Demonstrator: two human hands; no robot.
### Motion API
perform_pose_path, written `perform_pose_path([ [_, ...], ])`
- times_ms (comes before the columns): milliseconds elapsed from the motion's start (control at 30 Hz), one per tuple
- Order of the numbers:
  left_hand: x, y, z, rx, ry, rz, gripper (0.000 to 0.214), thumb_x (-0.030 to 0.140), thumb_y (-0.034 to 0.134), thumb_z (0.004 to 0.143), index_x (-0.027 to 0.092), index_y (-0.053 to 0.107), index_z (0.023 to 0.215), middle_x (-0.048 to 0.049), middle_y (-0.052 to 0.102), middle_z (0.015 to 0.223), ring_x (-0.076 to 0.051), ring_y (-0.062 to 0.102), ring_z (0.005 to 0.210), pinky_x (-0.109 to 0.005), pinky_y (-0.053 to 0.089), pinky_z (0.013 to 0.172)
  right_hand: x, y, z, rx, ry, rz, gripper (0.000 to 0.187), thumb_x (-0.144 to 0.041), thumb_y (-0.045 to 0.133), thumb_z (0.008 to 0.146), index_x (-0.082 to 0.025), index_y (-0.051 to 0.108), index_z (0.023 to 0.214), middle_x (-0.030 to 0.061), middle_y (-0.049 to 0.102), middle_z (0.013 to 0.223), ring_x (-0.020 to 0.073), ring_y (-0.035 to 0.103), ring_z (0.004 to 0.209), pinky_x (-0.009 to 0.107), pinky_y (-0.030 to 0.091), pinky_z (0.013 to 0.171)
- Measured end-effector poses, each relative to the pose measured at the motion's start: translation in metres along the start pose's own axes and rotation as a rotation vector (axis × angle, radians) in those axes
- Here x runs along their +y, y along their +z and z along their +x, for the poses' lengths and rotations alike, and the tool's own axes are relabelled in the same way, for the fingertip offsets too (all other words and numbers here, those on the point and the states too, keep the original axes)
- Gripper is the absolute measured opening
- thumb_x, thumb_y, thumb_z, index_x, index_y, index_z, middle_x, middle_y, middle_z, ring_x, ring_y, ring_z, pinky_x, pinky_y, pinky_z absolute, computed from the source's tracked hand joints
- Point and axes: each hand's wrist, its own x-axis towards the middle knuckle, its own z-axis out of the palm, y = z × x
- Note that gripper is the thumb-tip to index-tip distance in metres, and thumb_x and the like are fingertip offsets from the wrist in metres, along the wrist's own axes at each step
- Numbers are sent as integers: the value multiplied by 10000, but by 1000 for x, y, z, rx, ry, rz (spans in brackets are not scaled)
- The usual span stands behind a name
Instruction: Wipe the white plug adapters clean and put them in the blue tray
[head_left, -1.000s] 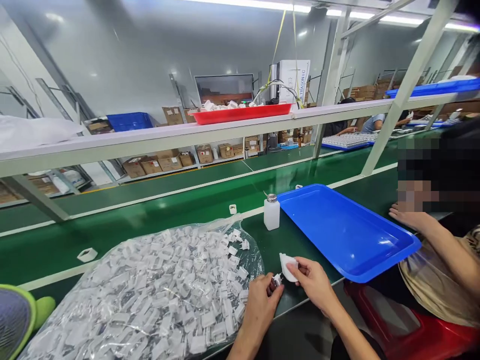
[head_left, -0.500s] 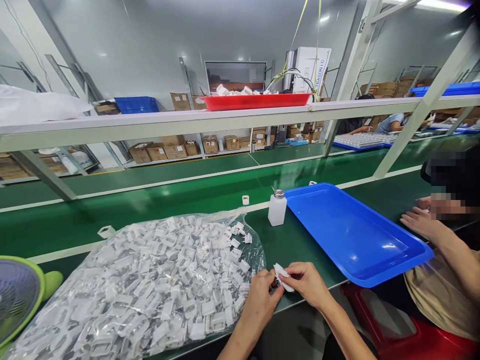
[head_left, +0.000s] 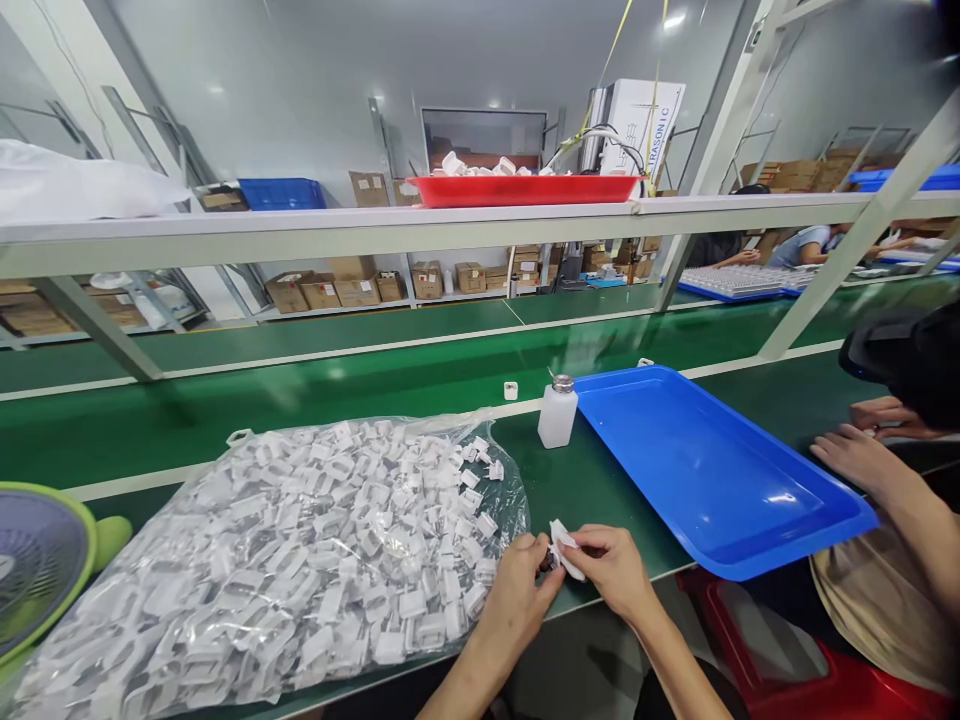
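Observation:
My left hand is closed in a pinch on a small part that is mostly hidden by the fingers. My right hand grips a white wipe pressed against that part. Both hands hover over the front edge of the green bench. Just left of them lies a clear plastic bag spilling several small white plastic parts. A white dispenser bottle with a metal top stands behind my hands.
An empty blue tray lies to the right of the bottle. A co-worker's hands rest on the bench at the right. A green fan sits at far left. Loose white parts lie on the conveyor belt. A red tray sits on the overhead shelf.
My hands came together, the right one bringing the wipe onto the small part in the left. The view shifted a little to the left and the co-worker's hands moved slightly.

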Motion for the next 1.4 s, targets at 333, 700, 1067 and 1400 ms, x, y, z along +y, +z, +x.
perform_pose_path([
  [333,2,0,-1,10,-4,-8,76,200,593,881,203,562,812,1,522,792,-184,512,757,-296,328,690,-9,-4,-2,-50,-11,57,322,-452,660,955,-157,670,827,-43,619,712,115,601,627,258,505,588],
  [700,3,-2,-4,20,-19,-16,76,215,616,882,209,583,814,-3,539,792,-196,529,775,-299,337,701,1,-3,-4,41,39,59,317,-439,609,991,-151,662,871,-51,597,711,89,561,556,219,467,503],
  [1067,4,0,-3,55,-31,-81,77,204,554,919,210,579,846,-23,564,833,-218,544,822,-325,341,755,-2,-1,-6,76,68,186,281,-415,642,976,-150,665,888,-52,602,719,85,566,558,215,480,503],
  [1400,17,-6,-5,211,-95,-375,166,331,625,876,182,696,885,-16,614,750,-197,511,723,-317,357,690,-25,7,-11,401,114,362,355,-496,689,916,-146,688,974,-28,640,718,105,573,547,226,464,474],
])
